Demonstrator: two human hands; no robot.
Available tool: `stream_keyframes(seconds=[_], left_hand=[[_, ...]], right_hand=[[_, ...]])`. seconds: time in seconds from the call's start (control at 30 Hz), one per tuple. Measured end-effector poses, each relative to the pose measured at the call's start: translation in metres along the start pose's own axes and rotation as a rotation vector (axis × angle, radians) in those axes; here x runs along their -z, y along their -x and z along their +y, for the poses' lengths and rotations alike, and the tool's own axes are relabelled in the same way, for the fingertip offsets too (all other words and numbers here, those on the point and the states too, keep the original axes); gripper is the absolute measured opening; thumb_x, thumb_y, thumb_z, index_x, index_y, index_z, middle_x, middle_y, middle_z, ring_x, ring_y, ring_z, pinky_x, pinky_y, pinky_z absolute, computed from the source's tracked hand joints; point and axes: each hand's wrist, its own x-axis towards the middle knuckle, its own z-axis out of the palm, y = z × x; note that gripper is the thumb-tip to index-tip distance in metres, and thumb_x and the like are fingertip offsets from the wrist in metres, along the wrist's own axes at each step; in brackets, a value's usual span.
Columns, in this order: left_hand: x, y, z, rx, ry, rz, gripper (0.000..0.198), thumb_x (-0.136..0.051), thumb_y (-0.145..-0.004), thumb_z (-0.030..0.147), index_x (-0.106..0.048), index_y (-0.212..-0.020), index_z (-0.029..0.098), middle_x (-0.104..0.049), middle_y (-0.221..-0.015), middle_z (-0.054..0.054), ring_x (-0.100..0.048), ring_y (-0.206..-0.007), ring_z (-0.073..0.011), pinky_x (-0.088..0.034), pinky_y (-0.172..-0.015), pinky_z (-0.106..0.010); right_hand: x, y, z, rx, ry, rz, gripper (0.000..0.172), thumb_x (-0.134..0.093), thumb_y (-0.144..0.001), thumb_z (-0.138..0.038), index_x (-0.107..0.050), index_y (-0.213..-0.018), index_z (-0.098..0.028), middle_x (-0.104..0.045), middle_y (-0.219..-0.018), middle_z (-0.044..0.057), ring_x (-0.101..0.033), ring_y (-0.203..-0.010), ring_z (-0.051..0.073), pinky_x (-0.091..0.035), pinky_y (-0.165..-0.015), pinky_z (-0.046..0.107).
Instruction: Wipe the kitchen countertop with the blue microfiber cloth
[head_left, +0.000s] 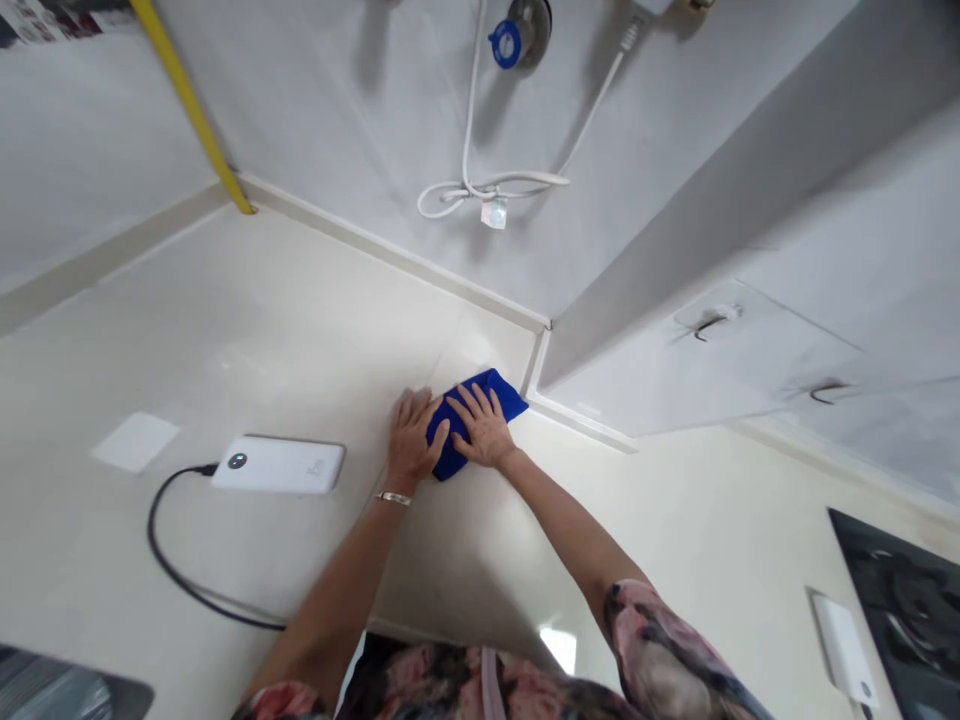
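pale counter [225, 330] runs into a corner under white wall tiles, and that corner is where i have both hands working. my right hand [484, 428] lies flat with fingers spread on a blue cloth [491, 390], pressing it to the counter rather than closing on it; my left hand [411, 435] is also flat and open, its thumb edge touching the cloth's near side, a bracelet at the wrist. the cloth sits right against the raised edge strip where the counter meets the wall. just left of my left hand lies a white power bank [279, 464] with a black cable [169, 560] looping off toward me, and beyond it a white card [135, 441]. on the wall above hang a coiled white cord [487, 187] and a blue-capped fitting [510, 42]. far right i see a dark hob [900, 590] and a second white device [844, 645]. my worry: a wide sweep to the left could knock the power bank or snag its cable, and if the cloth is damp, moisture could reach it.
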Motion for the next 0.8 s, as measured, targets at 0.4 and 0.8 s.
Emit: stream_keyframes(seconds=[0.4,0.8], left_hand=[[-0.012,0.004,0.006,0.083,-0.104,-0.055,0.063,-0.054,-0.1,0.043,-0.048,-0.157,0.016,-0.022,-0.175,-0.017,-0.017,-0.164,-0.0364,-0.022,-0.134,-0.057],[-0.008,0.002,0.008,0.062,-0.197,-0.016,0.063,-0.058,-0.097,0.041,-0.055,-0.154,0.014,-0.029,-0.172,-0.019,-0.025,-0.162,-0.0364,-0.028,-0.131,-0.056]], right_hand=[[0.007,-0.13,0.05,-0.587,-0.031,0.09,0.075,-0.035,-0.105,-0.05,-0.02,-0.171,-0.02,-0.013,-0.179,0.013,-0.007,-0.163,0.039,-0.006,-0.129,0.069],[0.029,-0.095,0.058,-0.408,-0.056,0.118,0.073,-0.04,-0.107,-0.046,-0.022,-0.17,-0.014,-0.028,-0.175,0.014,-0.017,-0.163,0.038,-0.023,-0.13,0.059]])
